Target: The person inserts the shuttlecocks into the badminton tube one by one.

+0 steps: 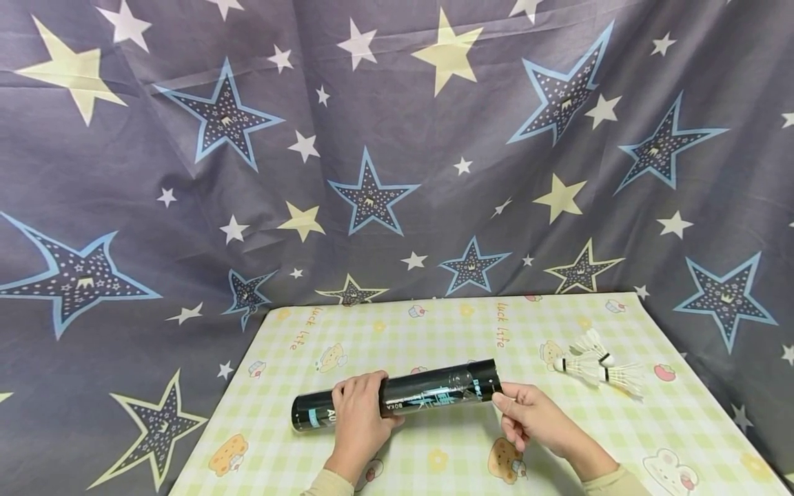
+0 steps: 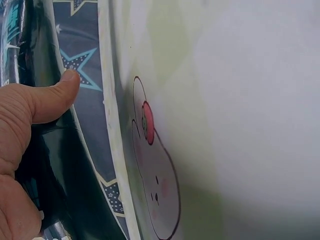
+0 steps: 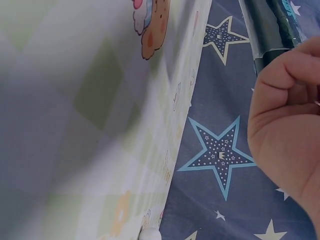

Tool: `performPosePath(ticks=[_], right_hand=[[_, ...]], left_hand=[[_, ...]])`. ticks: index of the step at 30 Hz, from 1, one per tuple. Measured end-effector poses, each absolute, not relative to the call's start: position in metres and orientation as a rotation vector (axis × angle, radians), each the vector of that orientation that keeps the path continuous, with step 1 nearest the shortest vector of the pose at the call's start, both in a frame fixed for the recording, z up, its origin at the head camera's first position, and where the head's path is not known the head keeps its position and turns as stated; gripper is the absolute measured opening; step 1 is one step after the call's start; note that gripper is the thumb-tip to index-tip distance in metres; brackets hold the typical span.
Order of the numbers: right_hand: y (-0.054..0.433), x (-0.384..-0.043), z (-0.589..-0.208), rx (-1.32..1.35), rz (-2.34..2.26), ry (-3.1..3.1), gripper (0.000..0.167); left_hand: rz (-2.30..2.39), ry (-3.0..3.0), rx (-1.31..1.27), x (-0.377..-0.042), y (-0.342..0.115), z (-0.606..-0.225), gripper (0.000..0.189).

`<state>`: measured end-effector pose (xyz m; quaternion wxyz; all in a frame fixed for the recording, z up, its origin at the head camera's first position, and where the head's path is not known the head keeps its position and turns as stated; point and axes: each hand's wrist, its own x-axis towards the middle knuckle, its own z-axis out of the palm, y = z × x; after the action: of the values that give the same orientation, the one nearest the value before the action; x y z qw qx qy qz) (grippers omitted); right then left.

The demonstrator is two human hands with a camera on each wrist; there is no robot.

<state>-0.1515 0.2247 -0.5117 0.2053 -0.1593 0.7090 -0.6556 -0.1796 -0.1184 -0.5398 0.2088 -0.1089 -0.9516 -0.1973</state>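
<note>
A black shuttlecock tube with blue and white lettering lies at a slant across my front, its right end farther from me. My left hand grips it left of its middle, palm over the top and thumb along the near side. In the left wrist view the thumb lies against the dark, shiny wall of the tube. At the right end, my right hand pinches the rim between thumb and forefinger, the other fingers curled below. The right wrist view shows that hand at the tube's end, its fingertips hidden.
Three white shuttlecocks with black bands lie in a loose cluster at the right rear of the table. A green-checked cloth with cartoon prints covers the table. A grey curtain with stars hangs right behind its back edge.
</note>
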Motion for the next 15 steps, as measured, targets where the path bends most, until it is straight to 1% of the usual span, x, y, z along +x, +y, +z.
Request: performPosePath(ticks=[10, 15], right_hand=[[0.2229, -0.1494, -0.5098, -0.457, -1.839, 1.963, 0.047], [0.2227, -0.1498, -0.5107, -0.45, -1.835, 1.972, 0.042]], left_hand=[[-0.557, -2.648, -0.305, -0.1794, -0.118, -0.5392, 0.09], [-0.549, -2.653, -0.302, -0.1796, -0.1182, -0.5396, 0.09]])
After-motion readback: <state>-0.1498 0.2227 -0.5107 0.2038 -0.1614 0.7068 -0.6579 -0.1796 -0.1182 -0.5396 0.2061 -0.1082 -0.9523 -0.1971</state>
